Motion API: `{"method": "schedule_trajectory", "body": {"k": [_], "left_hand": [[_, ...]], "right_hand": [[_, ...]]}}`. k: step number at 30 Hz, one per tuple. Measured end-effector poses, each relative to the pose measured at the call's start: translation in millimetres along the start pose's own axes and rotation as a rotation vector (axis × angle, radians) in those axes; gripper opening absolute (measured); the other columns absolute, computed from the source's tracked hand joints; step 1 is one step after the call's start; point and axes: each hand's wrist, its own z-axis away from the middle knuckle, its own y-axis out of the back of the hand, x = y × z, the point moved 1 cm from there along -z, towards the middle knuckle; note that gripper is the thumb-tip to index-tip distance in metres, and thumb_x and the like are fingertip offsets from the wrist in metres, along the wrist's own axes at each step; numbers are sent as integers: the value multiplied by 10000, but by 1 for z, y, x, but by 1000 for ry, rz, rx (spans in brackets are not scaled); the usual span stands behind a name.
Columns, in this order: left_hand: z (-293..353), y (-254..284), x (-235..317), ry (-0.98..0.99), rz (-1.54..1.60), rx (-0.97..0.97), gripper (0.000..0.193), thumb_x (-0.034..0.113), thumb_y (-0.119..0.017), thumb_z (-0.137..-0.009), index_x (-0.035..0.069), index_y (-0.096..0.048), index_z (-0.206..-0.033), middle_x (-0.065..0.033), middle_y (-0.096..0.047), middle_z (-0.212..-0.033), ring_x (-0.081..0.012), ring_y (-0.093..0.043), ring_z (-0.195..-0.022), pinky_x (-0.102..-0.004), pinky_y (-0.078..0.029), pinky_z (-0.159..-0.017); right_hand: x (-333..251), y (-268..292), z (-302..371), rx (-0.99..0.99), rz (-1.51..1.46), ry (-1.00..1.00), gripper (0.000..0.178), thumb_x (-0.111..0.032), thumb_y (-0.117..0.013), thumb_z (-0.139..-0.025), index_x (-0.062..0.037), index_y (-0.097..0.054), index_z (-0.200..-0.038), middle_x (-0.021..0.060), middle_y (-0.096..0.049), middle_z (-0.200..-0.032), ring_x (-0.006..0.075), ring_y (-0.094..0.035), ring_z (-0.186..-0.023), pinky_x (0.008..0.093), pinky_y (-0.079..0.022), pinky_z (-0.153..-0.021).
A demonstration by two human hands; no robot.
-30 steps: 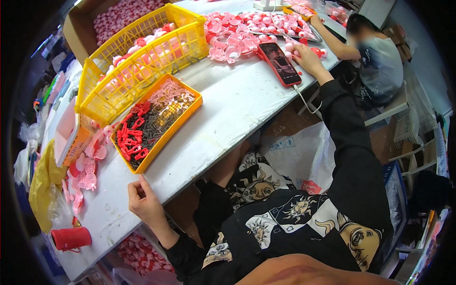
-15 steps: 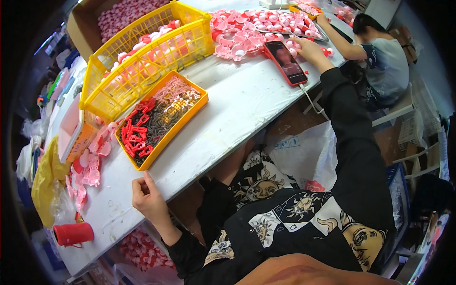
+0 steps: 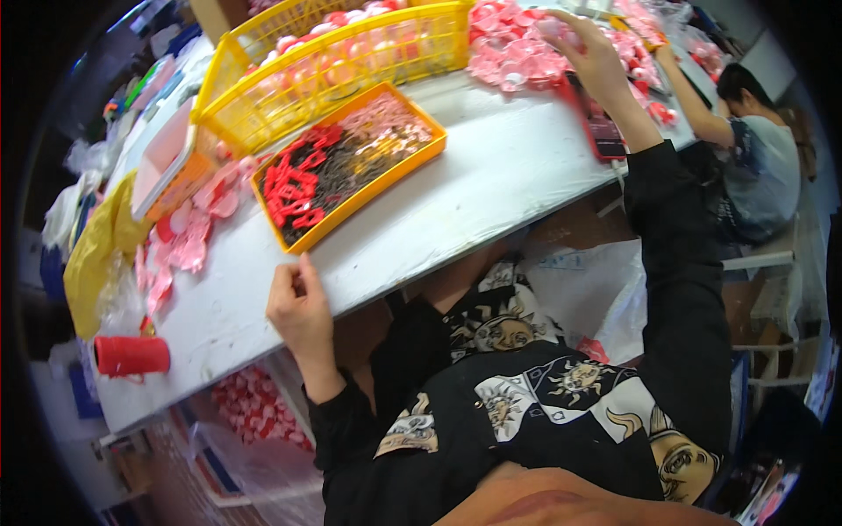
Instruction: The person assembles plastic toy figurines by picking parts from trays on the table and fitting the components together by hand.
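Note:
My right hand (image 3: 596,66) is over the pile of pink plastic parts (image 3: 513,48) at the far side of the table. Its fingers are closed around a rounded pink-and-white plastic piece (image 3: 562,37), blurred and partly covered by them. Beneath that wrist lies a red-cased phone (image 3: 605,138) with a cable. By the table's near edge my left hand (image 3: 300,302) is curled, thumb up, with nothing visible in it. Just beyond its thumb is a shallow yellow tray (image 3: 373,200) of red clips, small dark pieces and pale pink pieces.
A yellow basket (image 3: 338,88) full of pink-and-white parts stands behind the tray. On the left are more pink parts (image 3: 189,241), a white container (image 3: 167,162) and a red spool (image 3: 132,355). Another person (image 3: 759,158) sits at the far right, reaching onto the table.
My right hand has moved from beside the phone to the pink pile, and its fingers have closed on a piece. My left hand stays curled near the tray. The whole view has shifted.

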Motion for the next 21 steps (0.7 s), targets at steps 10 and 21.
{"method": "schedule_trajectory", "body": {"k": [10,21], "left_hand": [[1,-2,-1,11,39,-77,258,151,-636,-878,-1,-538,-694,-68,-487,-536,-145,-442,-465,-306,-371,-470],[-4,1,-7,102,178,-127,281,178,-614,-911,20,-527,-695,42,-421,-555,-44,-349,-514,-216,-294,-474]], "right_hand": [[-165,-130,-15,-439,-17,527,404,-400,-617,-848,-229,-565,-1210,73,-599,-1053,276,-619,-956,383,-540,-707],[59,2,-16,33,47,-173,443,-345,-667,-835,-108,-571,-1197,161,-631,-1070,264,-634,-951,359,-496,-832]]}}
